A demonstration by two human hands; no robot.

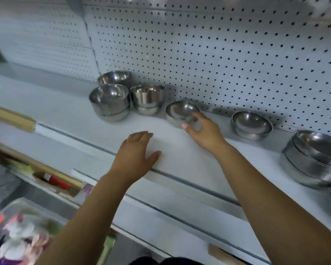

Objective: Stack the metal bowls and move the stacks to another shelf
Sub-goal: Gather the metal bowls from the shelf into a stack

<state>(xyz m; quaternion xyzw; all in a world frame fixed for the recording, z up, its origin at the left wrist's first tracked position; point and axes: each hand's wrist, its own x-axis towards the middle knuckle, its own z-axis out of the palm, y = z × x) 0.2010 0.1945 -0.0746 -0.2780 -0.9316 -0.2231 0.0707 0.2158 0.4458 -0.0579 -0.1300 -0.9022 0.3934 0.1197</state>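
Head view: right grip (203,131) pinches a single bowl (177,109) at frame centre.
Several stacks (109,104) already stand on the shelf (65,115) at upper left and right; left grip (136,155) lies flat, fingers apart; moving to another shelf seemingly remains.

Glossy metal bowls (111,101), matt shelf (69,109)

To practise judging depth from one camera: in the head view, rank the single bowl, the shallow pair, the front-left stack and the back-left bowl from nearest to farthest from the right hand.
1. single bowl, gripped by the right hand.
2. shallow pair, to the hand's right.
3. front-left stack, well to the left.
4. back-left bowl, behind that stack.
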